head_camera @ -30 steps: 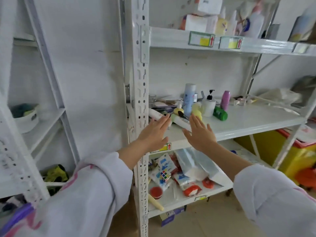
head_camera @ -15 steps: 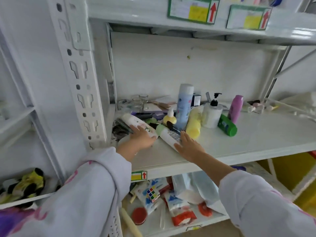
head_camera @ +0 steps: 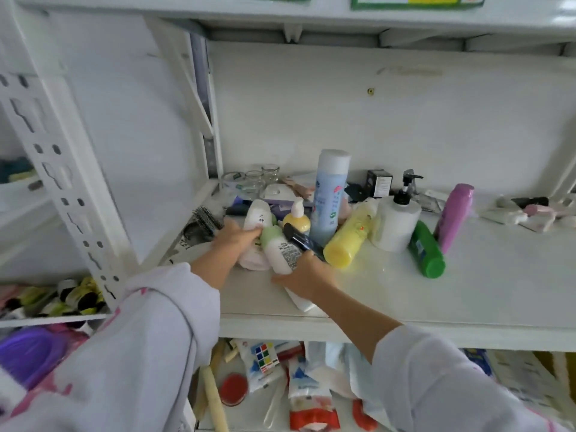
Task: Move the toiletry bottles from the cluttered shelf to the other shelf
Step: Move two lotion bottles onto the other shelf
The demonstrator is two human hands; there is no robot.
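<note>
both hands on tubes at the cluttered shelf (head_camera: pixel 405 294)

left hand (head_camera: pixel 232 241) curls round the white tube (head_camera: pixel 258 217); right hand (head_camera: pixel 307 275) grips the green-capped tube (head_camera: pixel 279 247) lying just beside it.

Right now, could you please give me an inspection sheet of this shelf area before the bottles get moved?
Surface: white shelf, right half mostly bare.
Job's things: tall blue bottle upright; white pump bottle upright; yellow bottle, green bottle and purple bottle lying or leaning; two white tubes under the hands.
Clutter: glass jars, hairbrush, small black box, wrappers at far right.
Hands: left hand grips a white tube; right hand grips a green-capped tube.
Cables: nothing seen.
Surroundings: lower shelf holds packets and a puzzle cube; another rack at left.
</note>
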